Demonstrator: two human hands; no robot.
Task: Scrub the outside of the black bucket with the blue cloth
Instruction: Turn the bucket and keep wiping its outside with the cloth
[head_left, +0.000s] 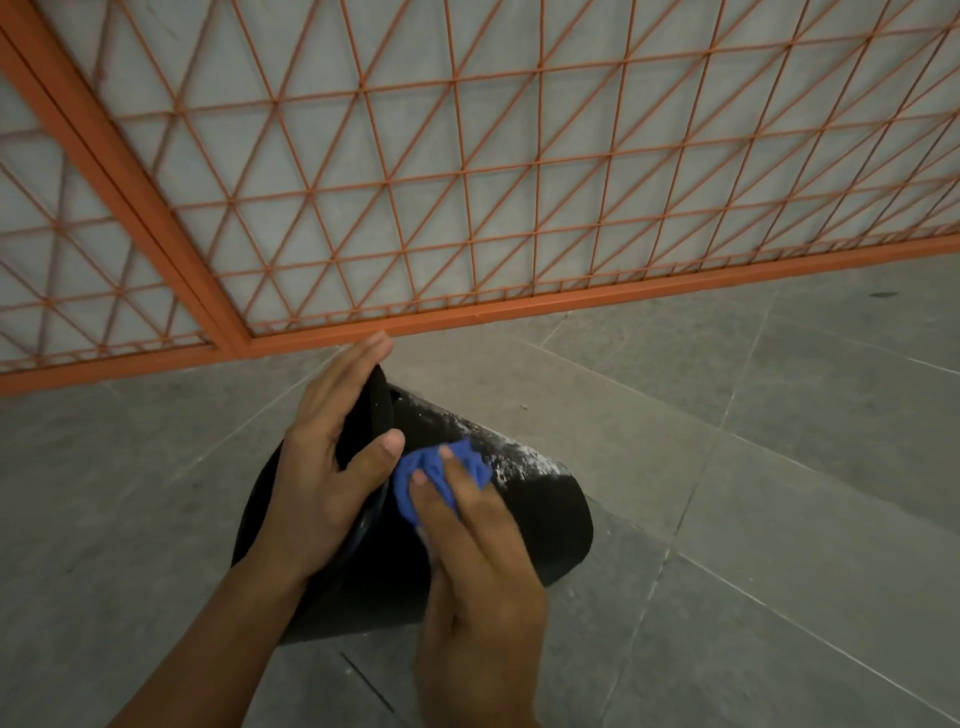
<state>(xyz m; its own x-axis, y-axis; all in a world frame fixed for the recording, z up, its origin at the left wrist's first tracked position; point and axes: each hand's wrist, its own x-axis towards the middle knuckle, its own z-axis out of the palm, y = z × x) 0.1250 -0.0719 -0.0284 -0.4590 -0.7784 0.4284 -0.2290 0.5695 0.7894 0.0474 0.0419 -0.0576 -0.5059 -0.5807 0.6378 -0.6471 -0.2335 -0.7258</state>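
The left hand (332, 467) grips the rim of the black bucket (540, 514), thumb on the outer wall and fingers curled over the edge. The right hand (478, 561) presses the bunched blue cloth (441, 467) against the bucket's side, fingers bent over it. The bucket lies tilted on its side on the floor (779, 467), with whitish residue streaked along its upper wall. The floor is large grey tiles with pale grout lines. Behind stands an orange metal grille (467, 182) with a diagonal lattice over a light grey panel.
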